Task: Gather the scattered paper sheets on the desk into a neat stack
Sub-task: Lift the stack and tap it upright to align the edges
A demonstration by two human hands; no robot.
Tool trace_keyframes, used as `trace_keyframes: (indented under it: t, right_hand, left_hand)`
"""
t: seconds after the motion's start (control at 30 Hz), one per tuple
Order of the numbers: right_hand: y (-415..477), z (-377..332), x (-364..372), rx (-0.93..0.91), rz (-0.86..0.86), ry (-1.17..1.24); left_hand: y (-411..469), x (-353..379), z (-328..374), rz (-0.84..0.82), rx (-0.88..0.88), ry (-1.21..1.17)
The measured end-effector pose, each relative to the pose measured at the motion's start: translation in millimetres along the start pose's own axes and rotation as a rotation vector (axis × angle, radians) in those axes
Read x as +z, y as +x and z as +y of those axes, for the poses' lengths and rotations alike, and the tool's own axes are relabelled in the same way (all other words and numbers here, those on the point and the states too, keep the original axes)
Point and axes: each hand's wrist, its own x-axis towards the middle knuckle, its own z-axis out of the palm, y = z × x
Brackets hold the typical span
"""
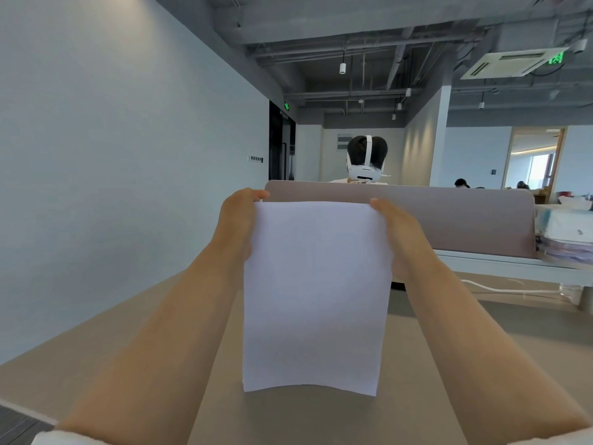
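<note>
Forearms (167,332) reached over the bench (449,364); left hand (239,220) and right hand (396,229) gripped the sheets (316,293) by their sides, upright over it. Squaring step judged underway; next, tap level and lay flat.

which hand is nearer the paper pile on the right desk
Right. The right hand grips the sheets at the edge facing the paper pile; the left hand grips the opposite edge.

I hold the paper (316,293) upright over the desk (449,364), with my left hand (239,226) on its left edge and my right hand (396,232) on its right edge. Behind it runs a partition (449,216), and behind that sits a person (366,159). A pile (564,236) lies at the partition's right end. A wall (112,155) stands to my left.
</note>
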Motion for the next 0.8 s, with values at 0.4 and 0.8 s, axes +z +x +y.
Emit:
trace_keyframes:
  t: [0.4,0.8]
  right_hand:
    - [-8,31,-16,-0.090,-0.126,0.033]
    - [-23,100,-18,0.074,-0.181,0.173]
  left_hand:
    - [10,-29,-62,-0.226,0.196,0.059]
    - [-10,-51,-145,-0.490,-0.037,-0.088]
